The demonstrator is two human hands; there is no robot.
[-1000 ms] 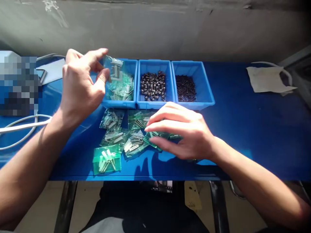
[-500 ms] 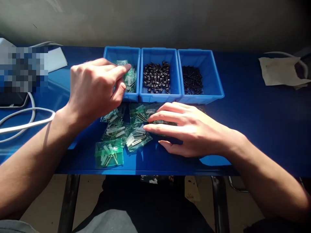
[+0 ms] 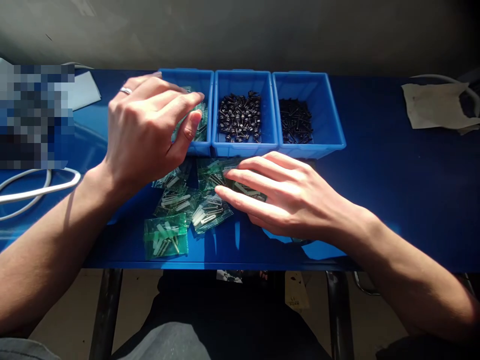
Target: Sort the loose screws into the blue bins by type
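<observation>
My left hand (image 3: pixel 144 120), a ring on one finger, hovers at the near left side of the left blue bin (image 3: pixel 191 147). Its thumb and index finger are apart with nothing visible between them; it partly hides the green plastic packets (image 3: pixel 202 122) inside. My right hand (image 3: pixel 279 192) is stretched out flat, palm down, over the packets on the table. Its fingertips are at a packet of screws and white plugs (image 3: pixel 249 190), partly covering it. Other packets lie to its left, among them a greener one (image 3: pixel 166 235) at the front and one with white plugs (image 3: pixel 210 214).
The middle bin (image 3: pixel 243 149) holds black screws with washer heads (image 3: pixel 240 117), the right bin (image 3: pixel 318 147) thin black screws (image 3: pixel 295 120). A white cable (image 3: pixel 41 195) loops at left, near a white sheet (image 3: pixel 85 91). Brownish paper (image 3: pixel 435 105) lies at far right.
My left thumb and index finger have spread apart, and the other fingers have straightened. My right hand has shifted slightly left and its thumb has tucked underneath.
</observation>
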